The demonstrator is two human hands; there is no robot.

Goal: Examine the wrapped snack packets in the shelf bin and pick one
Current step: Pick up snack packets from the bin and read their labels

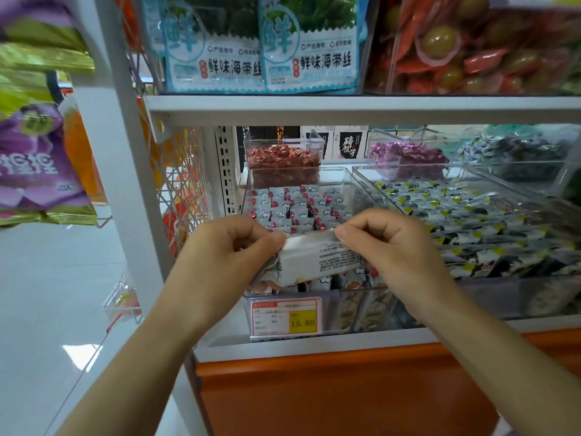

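A white wrapped snack packet (317, 259) with small black print on its back is held crosswise above the clear shelf bin (342, 180). My left hand (232, 247) pinches its left end and my right hand (383, 243) pinches its top right edge. Inside the bin lie several rows of small silver packets (292, 206) with red marks and cloud patterns. A price tag (286, 316) reading 15.80 is fixed to the bin's front wall.
A wider clear bin (471, 215) of black, white and yellow packets stands to the right. Smaller bins of red (283, 158) and purple (405, 155) sweets sit behind. Seaweed bags (261, 45) fill the shelf above. A wire rack (179, 190) with hanging snack bags stands to the left.
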